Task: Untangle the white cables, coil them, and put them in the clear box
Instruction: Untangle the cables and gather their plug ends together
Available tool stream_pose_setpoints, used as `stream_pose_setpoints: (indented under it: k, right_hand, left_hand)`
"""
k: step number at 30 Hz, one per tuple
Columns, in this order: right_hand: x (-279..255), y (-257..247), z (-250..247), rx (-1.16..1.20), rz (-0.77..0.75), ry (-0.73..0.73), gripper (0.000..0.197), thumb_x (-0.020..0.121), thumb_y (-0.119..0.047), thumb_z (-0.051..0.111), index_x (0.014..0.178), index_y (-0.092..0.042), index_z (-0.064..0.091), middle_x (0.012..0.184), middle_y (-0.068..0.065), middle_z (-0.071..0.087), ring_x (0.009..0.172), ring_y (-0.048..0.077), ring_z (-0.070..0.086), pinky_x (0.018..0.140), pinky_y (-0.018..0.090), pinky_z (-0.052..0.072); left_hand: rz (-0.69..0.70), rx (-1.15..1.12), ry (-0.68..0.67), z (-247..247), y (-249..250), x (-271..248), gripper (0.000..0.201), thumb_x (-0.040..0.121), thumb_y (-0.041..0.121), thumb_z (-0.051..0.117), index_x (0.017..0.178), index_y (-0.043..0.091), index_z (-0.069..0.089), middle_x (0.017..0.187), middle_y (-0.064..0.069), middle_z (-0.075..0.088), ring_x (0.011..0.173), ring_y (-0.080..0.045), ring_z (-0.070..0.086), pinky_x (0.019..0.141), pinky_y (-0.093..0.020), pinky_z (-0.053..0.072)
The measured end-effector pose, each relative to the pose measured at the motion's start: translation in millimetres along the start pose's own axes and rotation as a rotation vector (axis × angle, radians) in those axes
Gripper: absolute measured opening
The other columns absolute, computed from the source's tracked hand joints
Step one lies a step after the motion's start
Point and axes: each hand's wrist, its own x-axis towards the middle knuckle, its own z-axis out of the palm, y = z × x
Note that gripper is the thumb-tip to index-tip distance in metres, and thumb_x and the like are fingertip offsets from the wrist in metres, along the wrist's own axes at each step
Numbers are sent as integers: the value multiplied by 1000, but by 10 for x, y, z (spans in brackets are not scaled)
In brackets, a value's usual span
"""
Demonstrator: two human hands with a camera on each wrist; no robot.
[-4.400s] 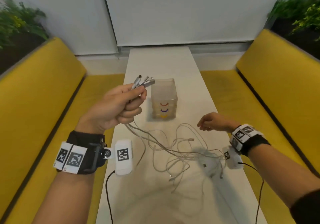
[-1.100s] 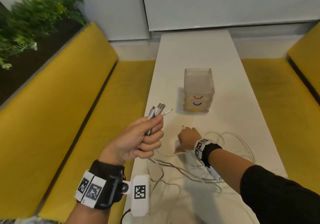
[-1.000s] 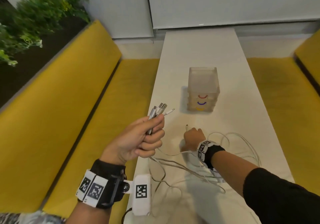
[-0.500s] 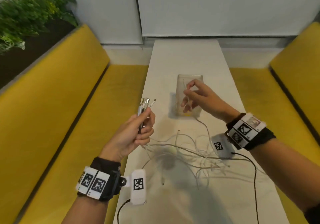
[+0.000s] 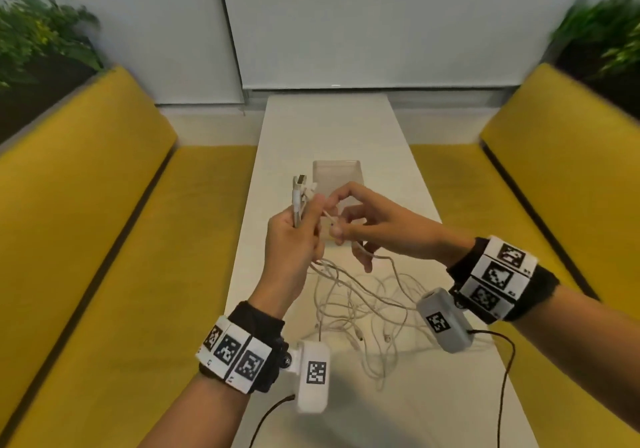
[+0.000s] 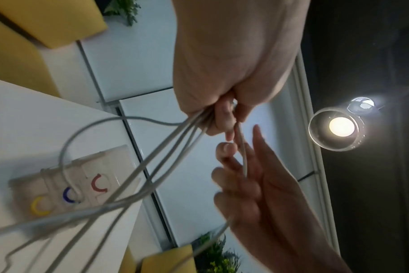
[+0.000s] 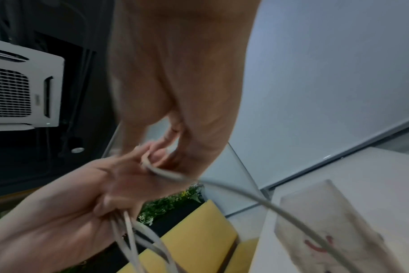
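While most of the white cables (image 5: 349,295) lie in a messy tangle on the middle of the bench (image 5: 329,125), their plug ends are bunched up in the left hand (image 5: 294,236). Its fingers are curled tight round the bunch, and the plugs stick up above the fist. One more cable end goes across to the right hand (image 5: 367,225), which pinches it between thumb and fingertip, touching the left hand. The other right fingers (image 6: 257,153) are spread out and loose. Strands hang down from both hands to the tangle. The clear box (image 5: 337,177) stands just behind the hands, toward the far end of the bench, with red, blue and yellow curved marks on its front. Yellow seats (image 5: 86,205) run along both long edges of the bench.
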Motion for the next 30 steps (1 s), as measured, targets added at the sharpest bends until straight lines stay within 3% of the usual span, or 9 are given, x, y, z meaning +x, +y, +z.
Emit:
stream_pose_setpoints:
  k: [3,6,9,12,18,22,24,27,30]
  right_hand:
    - [-149,199,-147,13,76,-36,38,91,-16,66,122,-15,43,76,8,53,55,14,43,49,27,39]
    - [-367,456,-421,-96,100,-39,13,91,-29,66,91,-16,62,68,5,40,57,12,35,52,27,30]
    - [-594,764,-688,-196,179,17,35,87,-42,68,71,-15,53,65,3,37,58,14,32,54,27,29]
    - [-789,1077,-894,-243,265,106,46,82,-49,70,64,-16,43,60,-1,32,55,13,29,53,26,29]
    - [-1051,1430,-1150,-316,358,438,45,77,-51,65,65,-13,46,59,3,36,55,16,34,54,26,30]
    - [-945,1205,-1132,-273,256,576,38,95,-42,53,77,-10,46,68,3,41,64,19,37,59,30,34]
    - [-843,914,-1066,-197,128,587,31,98,-33,40,74,-13,41,66,-2,35,60,13,30,56,28,28]
    - [-783,505,-1020,-413,-32,557,45,106,-25,29,76,-16,61,63,-11,43,55,4,37,55,21,31]
    - [-773,240,-994,-854,199,265,52,100,-51,39,77,-25,77,71,-10,68,65,2,60,62,24,44]
  left_hand:
    - [18,-152,112,-91,100,69,36,103,31,50,73,12,57,60,2,45,42,-6,29,39,-19,26]
    - [76,-293,196,-320,305,138,39,105,38,42,70,20,46,57,3,43,47,-8,27,41,-21,23]
    - [152,-333,241,-542,479,164,42,105,44,38,69,23,41,54,3,30,50,-11,19,43,-26,15]
    - [217,-334,255,-645,578,149,44,106,44,37,67,24,39,52,5,27,50,-13,19,45,-25,22]
    - [316,-415,241,-822,715,137,45,105,45,35,66,24,41,47,5,26,53,-16,30,59,-27,41]
    - [264,-381,105,-743,705,75,45,106,47,32,69,23,40,49,5,23,44,-11,21,36,-22,23]
    - [227,-360,43,-699,658,68,44,106,45,32,69,23,41,51,5,25,42,-9,17,34,-22,16]
    - [151,-351,-12,-627,576,80,43,107,35,35,67,23,44,55,5,29,42,-7,20,33,-20,16]
    - [44,-305,-20,-580,514,98,38,105,29,40,69,20,46,56,5,30,43,-7,23,35,-20,15]
